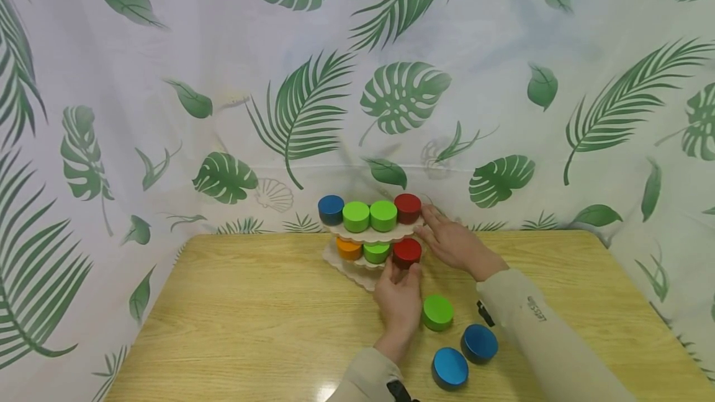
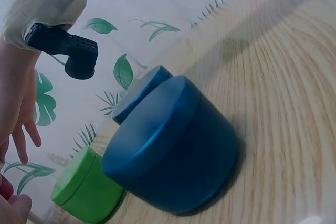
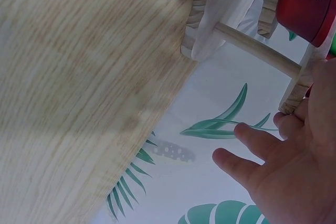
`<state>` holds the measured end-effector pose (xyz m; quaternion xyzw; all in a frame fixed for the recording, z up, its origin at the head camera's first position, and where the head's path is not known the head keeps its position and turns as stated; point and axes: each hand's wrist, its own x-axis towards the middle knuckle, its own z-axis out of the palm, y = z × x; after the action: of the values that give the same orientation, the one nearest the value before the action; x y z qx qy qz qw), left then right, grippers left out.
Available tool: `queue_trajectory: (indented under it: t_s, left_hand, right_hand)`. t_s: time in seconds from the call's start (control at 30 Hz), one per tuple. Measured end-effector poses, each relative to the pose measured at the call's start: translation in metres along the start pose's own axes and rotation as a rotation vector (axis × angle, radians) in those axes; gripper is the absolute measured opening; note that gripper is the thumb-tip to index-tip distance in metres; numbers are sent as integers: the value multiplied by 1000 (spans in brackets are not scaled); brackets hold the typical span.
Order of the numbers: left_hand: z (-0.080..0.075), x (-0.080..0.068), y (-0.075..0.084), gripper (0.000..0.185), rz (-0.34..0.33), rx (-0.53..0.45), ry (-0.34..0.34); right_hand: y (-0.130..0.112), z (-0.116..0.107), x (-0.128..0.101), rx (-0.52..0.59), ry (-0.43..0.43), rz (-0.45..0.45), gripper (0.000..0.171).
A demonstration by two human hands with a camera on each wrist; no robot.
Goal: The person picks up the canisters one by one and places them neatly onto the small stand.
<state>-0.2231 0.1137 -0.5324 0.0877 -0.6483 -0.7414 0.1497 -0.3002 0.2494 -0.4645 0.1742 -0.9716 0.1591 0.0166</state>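
A tiered wooden stand [image 1: 347,270] with scalloped shelves stands by the back of the table, with round lidded tins on its shelves. My left hand [image 1: 399,303] holds a red tin [image 1: 407,252] by its near side at the lower shelf's right end. That red tin [image 3: 303,9] shows over the shelf in the right wrist view. My right hand [image 1: 455,242] grips the upper shelf's right end between thumb and fingers, its other fingers [image 3: 239,166] spread free. Above, the top shelf bears a blue tin [image 1: 331,209], two green tins [image 1: 356,216] and another red tin [image 1: 408,208].
On the lower shelf sit an orange tin [image 1: 349,249] and a green tin [image 1: 377,252]. Right of my left forearm, a loose green tin [image 1: 438,312] and two blue tins [image 1: 450,368] stand on the wooden table [image 1: 251,315]. A leaf-patterned cloth [image 1: 234,79] hangs behind.
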Motion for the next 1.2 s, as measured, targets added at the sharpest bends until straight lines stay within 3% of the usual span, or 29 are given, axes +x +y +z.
queue_trajectory:
  t_s: [0.1, 0.3, 0.53, 0.77, 0.9, 1.2]
  left_hand:
    - [0, 0, 1, 51, -54, -20, 40]
    - [1, 3, 2, 36, -142, -14, 109]
    - [-3, 5, 2, 25, -143, -2, 104]
    - [-11, 8, -3, 25, -106, 112, 33]
    - [-14, 10, -7, 25, -80, 85, -41]
    - [-25, 22, -1, 26, -144, 45, -140]
  right_hand:
    - [0, 0, 0, -2, -5, 0, 68]
    - [1, -1, 1, -4, -34, 22, 69]
    - [1, -2, 1, 6, -37, 27, 69]
    - [0, -1, 1, 2, -37, 23, 70]
    - [1, 0, 1, 6, -44, 31, 70]
    - [2, 1, 1, 3, -48, 36, 71]
